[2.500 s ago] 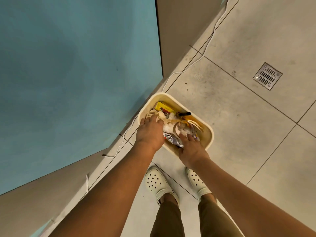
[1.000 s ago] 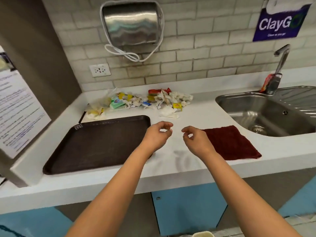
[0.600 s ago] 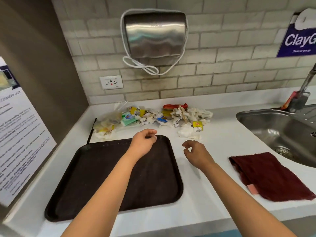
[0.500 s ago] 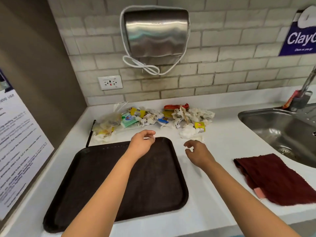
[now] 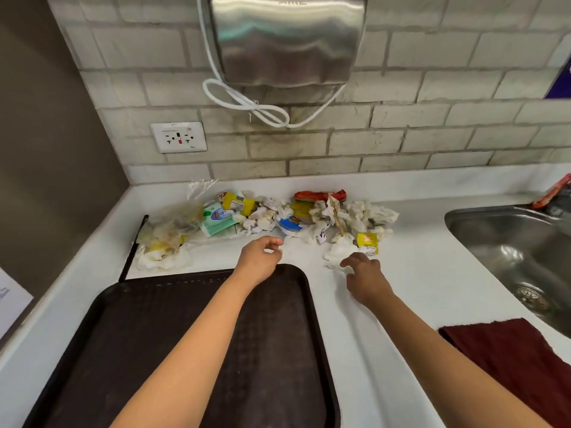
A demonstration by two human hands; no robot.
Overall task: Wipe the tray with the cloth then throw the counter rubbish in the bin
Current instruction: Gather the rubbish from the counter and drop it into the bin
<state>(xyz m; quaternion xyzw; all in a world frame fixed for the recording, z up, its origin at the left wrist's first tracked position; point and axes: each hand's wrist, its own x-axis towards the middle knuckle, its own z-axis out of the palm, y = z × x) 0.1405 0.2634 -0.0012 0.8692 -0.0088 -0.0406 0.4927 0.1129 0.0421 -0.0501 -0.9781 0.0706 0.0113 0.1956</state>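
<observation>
Both hands — left hand point(image 5: 259, 261), right hand point(image 5: 364, 274) — loosely curled, empty.

**Both bare arms stretched forward, hands empty**

Two bare forearms are extended forward from the bottom of the view, the left one angled in from lower left, the right one from lower right. The left hand point(image 5: 259, 261) is seen from the back, its fingers loosely curled with thumb and forefinger brought near each other; nothing is held. The right hand point(image 5: 366, 278) is lowered palm down, its fingers relaxed and slightly spread, and nothing is gripped.
</observation>
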